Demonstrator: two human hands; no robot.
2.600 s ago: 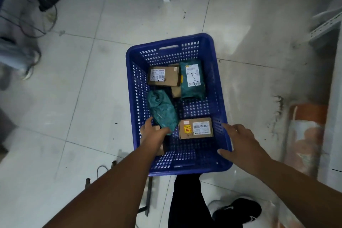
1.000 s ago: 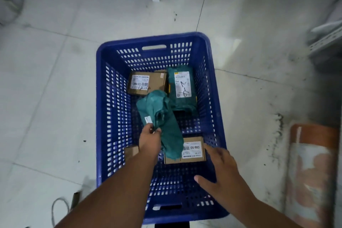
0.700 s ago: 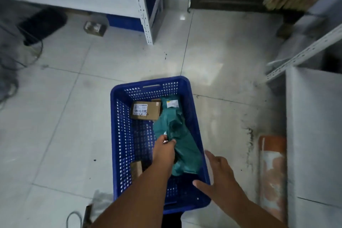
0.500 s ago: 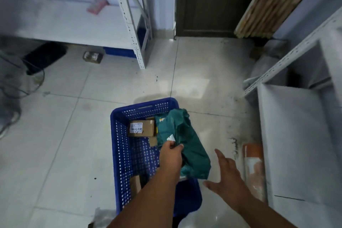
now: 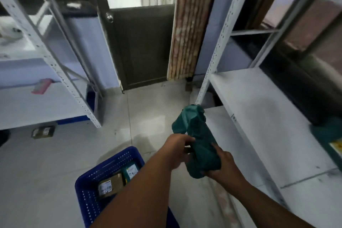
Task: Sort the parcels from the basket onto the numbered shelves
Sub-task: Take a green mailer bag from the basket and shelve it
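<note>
A soft green bag parcel (image 5: 197,135) is held up in front of me, above the floor and left of the white shelf rack (image 5: 262,116). My left hand (image 5: 175,151) grips its left side. My right hand (image 5: 221,164) holds its lower end from underneath, fingers curled round it. The blue basket (image 5: 92,179) stands on the floor at the lower left, partly hidden by my left arm. A brown box parcel (image 5: 109,186) and a green flat parcel (image 5: 130,170) with a white label lie inside it.
Another white shelf rack (image 5: 46,102) stands at the left with a pink item (image 5: 41,88) on it. A small box (image 5: 43,131) lies on the floor under it. A dark door (image 5: 142,46) is ahead. A green parcel (image 5: 329,135) lies on the right shelf.
The left hand lifted the green bag parcel out of the basket and up toward the right shelf. The right hand came in and took hold of its lower end. The view tilted up.
</note>
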